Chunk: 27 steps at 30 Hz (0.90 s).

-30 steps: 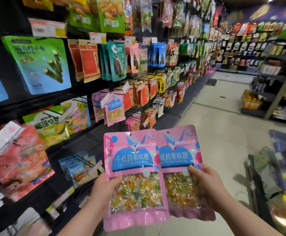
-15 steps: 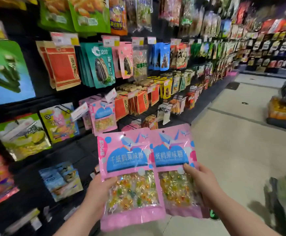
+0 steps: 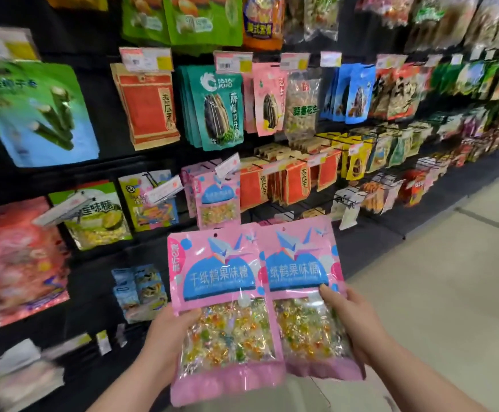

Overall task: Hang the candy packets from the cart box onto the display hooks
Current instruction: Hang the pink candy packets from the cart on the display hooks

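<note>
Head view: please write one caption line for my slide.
The left hand and right hand hold two pink candy packets side by side, below matching packets hanging on the display.

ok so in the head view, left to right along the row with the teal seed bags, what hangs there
green-blue packet, red packets, teal seed packets, pink seed packet, clear peanut packet, blue packets

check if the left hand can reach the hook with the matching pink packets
Probably yes: the hanging pink packets sit just above the packet in the left hand, nothing between; a price tag hangs in front.
</note>
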Each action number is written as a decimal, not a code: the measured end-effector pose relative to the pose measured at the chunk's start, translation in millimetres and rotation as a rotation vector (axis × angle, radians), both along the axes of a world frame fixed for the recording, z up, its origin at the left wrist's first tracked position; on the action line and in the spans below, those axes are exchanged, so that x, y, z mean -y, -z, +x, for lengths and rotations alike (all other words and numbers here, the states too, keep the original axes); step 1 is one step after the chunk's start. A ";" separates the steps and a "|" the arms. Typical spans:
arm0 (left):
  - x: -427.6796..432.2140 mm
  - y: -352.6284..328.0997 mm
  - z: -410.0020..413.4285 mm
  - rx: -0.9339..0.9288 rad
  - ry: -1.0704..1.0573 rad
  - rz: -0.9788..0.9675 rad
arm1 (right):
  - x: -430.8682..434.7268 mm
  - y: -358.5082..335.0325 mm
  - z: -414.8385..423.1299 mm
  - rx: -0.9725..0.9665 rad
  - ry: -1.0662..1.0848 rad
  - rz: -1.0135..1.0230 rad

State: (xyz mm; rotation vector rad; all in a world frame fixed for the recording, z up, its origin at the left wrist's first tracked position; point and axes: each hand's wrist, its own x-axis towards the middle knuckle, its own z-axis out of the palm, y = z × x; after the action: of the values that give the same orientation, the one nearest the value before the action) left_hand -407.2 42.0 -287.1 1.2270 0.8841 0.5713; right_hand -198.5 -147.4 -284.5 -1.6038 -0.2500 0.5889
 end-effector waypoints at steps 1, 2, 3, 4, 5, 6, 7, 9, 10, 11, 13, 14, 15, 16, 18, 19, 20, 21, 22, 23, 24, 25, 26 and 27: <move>-6.3 2.2 2.5 -0.013 -0.025 -0.011 | -9.2 1.2 6.1 0.015 -0.018 -0.002; -13.5 5.5 6.0 -0.021 -0.041 -0.008 | -18.0 1.5 12.2 0.034 -0.037 -0.014; -20.4 8.0 10.8 -0.026 -0.049 -0.003 | -26.6 2.1 18.9 0.054 -0.052 -0.028; -26.8 9.4 17.2 -0.027 -0.046 0.002 | -34.9 1.7 25.5 0.072 -0.066 -0.043; -34.6 11.6 24.1 -0.028 -0.054 0.001 | -43.2 1.1 33.0 0.081 -0.075 -0.060; -42.3 13.2 31.5 -0.028 -0.068 -0.002 | -51.5 -0.6 41.0 0.089 -0.081 -0.072; -50.2 14.1 39.7 -0.025 -0.076 -0.010 | -60.0 -2.1 50.1 0.096 -0.082 -0.085; -64.4 11.8 56.3 0.000 -0.068 -0.030 | -77.6 -8.6 67.0 0.117 -0.095 -0.088; -71.7 10.6 63.6 0.008 -0.061 -0.037 | -86.8 -11.9 75.2 0.122 -0.100 -0.081; -79.0 9.4 70.7 0.011 -0.059 -0.043 | -96.2 -13.4 83.1 0.123 -0.100 -0.077; -94.7 9.0 82.1 0.017 -0.067 -0.041 | -114.7 -14.0 95.9 0.108 -0.106 -0.080; -102.4 9.5 87.1 0.011 -0.076 -0.039 | -123.9 -13.0 101.3 0.110 -0.106 -0.082; -110.0 10.7 91.3 0.003 -0.086 -0.043 | -133.3 -10.7 106.6 0.111 -0.103 -0.087; -117.2 12.7 95.0 -0.001 -0.089 -0.048 | -142.2 -7.9 111.4 0.109 -0.107 -0.095; -126.2 14.6 100.4 -0.010 -0.099 -0.067 | -158.1 -3.5 118.6 0.072 -0.115 -0.090; -128.8 15.0 102.3 -0.012 -0.107 -0.074 | -165.3 -1.6 122.5 0.042 -0.127 -0.076; -130.7 15.1 104.4 -0.013 -0.112 -0.073 | -172.0 -0.7 126.5 0.014 -0.144 -0.069; -131.4 14.3 107.0 -0.017 -0.114 -0.073 | -179.0 0.9 131.4 -0.009 -0.164 -0.070; -131.8 14.1 109.6 -0.016 -0.121 -0.075 | -186.2 3.0 137.4 -0.022 -0.185 -0.074; -132.5 14.5 112.1 -0.015 -0.140 -0.083 | -194.2 5.6 143.9 -0.029 -0.200 -0.075; -133.5 15.5 114.6 -0.017 -0.161 -0.094 | -201.9 7.8 150.0 -0.037 -0.216 -0.078; -134.1 15.9 117.0 -0.023 -0.183 -0.108 | -209.4 10.1 156.7 -0.041 -0.232 -0.076; -134.5 16.3 119.6 -0.027 -0.202 -0.121 | -217.1 12.5 163.9 -0.044 -0.247 -0.083; -134.8 17.2 121.7 -0.029 -0.221 -0.133 | -224.2 14.5 170.9 -0.043 -0.266 -0.093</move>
State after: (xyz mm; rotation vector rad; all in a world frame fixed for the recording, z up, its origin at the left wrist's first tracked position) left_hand -285.5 176.8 -304.3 1.0266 1.0737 0.6616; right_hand -27.7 76.8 -299.0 -1.6575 -0.4131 0.8486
